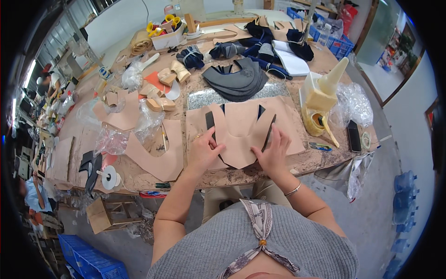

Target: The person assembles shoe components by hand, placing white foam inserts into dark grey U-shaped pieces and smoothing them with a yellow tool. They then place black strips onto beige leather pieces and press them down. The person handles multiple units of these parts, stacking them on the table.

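With left hand (203, 149) and right hand (273, 153), holding opposite side edges of tan U-shaped leather-like piece (238, 145); lying between both, over dark-grey flat piece (210, 121) showing at edges.

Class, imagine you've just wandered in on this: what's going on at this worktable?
A person has both hands on a tan U-shaped piece, the left hand at one side and the right hand at the other. The tan U-shaped piece lies over dark material that shows along its edges; whether the hands grip or merely press is unclear. Beyond it sits a stack of grey curved pieces, with a cream spouted container to the right.
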A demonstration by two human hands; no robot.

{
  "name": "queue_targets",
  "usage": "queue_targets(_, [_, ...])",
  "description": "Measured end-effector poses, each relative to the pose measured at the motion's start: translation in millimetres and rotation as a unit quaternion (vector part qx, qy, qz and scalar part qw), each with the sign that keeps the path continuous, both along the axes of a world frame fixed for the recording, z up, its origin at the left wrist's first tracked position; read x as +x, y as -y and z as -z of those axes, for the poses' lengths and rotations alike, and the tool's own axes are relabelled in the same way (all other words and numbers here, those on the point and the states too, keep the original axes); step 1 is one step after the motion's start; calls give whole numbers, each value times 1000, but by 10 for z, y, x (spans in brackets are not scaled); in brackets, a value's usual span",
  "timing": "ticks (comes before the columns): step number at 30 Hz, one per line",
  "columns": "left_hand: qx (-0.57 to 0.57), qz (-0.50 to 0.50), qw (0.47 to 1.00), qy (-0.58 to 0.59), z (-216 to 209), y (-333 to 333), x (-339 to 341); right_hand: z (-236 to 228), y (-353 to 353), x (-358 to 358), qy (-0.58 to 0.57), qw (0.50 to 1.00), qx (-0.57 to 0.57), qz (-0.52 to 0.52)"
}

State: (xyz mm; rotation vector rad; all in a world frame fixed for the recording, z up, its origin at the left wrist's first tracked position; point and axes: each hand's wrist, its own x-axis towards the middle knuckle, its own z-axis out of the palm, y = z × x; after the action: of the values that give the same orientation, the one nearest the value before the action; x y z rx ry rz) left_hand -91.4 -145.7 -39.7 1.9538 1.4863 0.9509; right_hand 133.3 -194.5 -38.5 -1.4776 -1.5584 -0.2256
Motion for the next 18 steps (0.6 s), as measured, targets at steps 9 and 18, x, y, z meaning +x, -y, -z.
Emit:
queue_targets(9, [10, 25, 999, 29, -226, -585, -70, -101, -135, -274, 215, 890, -150, -372])
queue_targets(18, [-169, 117, 968, 147, -37, -1624, -186, -85, -268, -371, 258, 872, -132, -394])
